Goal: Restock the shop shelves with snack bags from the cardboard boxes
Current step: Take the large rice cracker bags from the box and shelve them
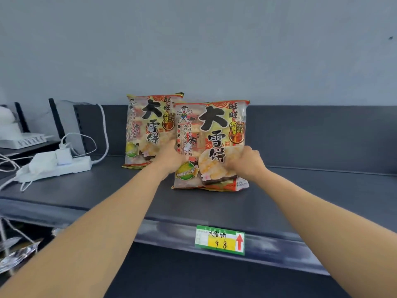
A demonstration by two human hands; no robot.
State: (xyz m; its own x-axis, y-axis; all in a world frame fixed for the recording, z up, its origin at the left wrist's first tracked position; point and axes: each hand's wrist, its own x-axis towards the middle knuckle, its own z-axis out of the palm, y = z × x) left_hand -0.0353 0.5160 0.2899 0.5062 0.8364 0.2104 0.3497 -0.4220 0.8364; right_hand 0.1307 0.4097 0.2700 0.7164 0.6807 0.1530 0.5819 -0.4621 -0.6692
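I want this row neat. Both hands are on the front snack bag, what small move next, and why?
Probably slide the front bag back, beside the rear bag, then let go. The left hand and right hand grip it upright on the shelf, forward of the rear bag and overlapping it.

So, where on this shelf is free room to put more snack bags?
The widest bare patch of shelf lies right of the front bag, which the left hand and right hand grip. A bare strip runs between that bag and the price tag. The left is crowded: power strip, cables and face mask beside the rear bag.
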